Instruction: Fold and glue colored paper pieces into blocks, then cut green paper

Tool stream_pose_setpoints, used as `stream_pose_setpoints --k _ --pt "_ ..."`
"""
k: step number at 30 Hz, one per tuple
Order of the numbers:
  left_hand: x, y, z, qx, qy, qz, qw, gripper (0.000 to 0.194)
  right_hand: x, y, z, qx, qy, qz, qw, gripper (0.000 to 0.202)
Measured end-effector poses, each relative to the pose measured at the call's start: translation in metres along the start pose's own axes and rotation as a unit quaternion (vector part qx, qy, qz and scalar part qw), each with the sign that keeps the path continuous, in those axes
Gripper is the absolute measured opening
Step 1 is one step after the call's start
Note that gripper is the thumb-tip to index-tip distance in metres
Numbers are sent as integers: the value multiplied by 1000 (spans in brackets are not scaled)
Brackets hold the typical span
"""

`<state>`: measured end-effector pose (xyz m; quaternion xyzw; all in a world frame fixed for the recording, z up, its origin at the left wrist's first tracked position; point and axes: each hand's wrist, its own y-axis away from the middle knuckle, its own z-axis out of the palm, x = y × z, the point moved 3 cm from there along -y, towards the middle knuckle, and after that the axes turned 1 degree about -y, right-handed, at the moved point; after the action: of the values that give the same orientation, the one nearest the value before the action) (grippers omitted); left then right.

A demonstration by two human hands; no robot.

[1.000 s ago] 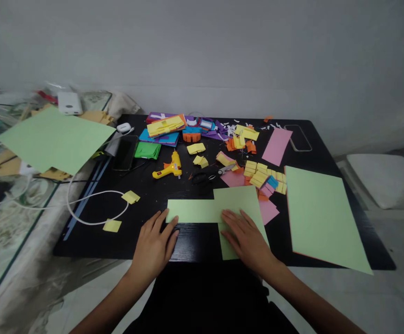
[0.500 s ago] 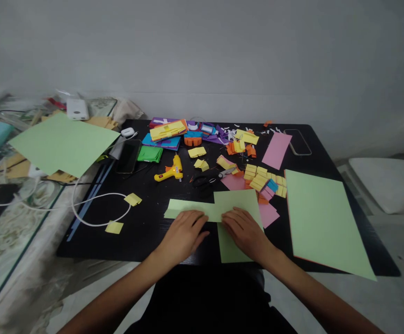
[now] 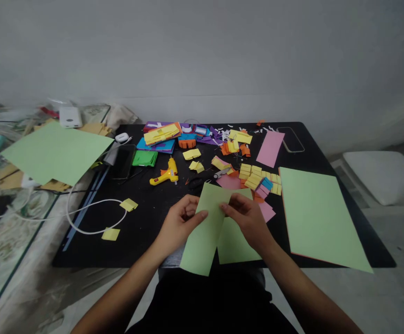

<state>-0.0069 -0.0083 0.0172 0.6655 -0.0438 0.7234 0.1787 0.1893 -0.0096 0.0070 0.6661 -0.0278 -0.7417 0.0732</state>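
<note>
Between my two hands a light green paper strip (image 3: 203,232) is raised off the table, tilted with its lower end toward me. My left hand (image 3: 182,220) pinches its left edge between thumb and curled fingers. My right hand (image 3: 245,218) grips the right edge near the top, thumb in front and fingers behind. Under the right hand another green paper sheet (image 3: 236,243) lies on the black table, partly covered. Just beyond the strip are scissors (image 3: 221,173), their dark handles partly hidden.
A yellow glue gun (image 3: 167,174) lies left of centre. Folded yellow paper pieces (image 3: 253,176) sit beyond my right hand, and a large green sheet (image 3: 322,213) lies at the right. A white cable (image 3: 93,232) loops over the left side of the black table (image 3: 146,246).
The green strip, which lay flat and crosswise under both hands, is now lifted and turned lengthwise. My hands have gone from resting flat to pinching its edges.
</note>
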Motion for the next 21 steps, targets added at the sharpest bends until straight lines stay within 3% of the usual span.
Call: stream_pose_setpoints --k 3,8,10,15,21 --pt "-16 -4 6 17 40 -36 998 44 2 1 4 15 -57 37 998 34" --pt "-29 -3 10 22 71 -68 995 56 11 6 6 -38 -116 61 991 34" --pt "-28 -3 11 19 59 -61 996 49 16 7 4 -36 -75 36 996 35" --pt "-26 -4 14 -29 -31 -39 998 23 22 9 0 -79 -2 -12 997 75" --pt "-33 -5 8 -65 -5 -105 992 11 19 7 -21 -202 -42 19 978 73"
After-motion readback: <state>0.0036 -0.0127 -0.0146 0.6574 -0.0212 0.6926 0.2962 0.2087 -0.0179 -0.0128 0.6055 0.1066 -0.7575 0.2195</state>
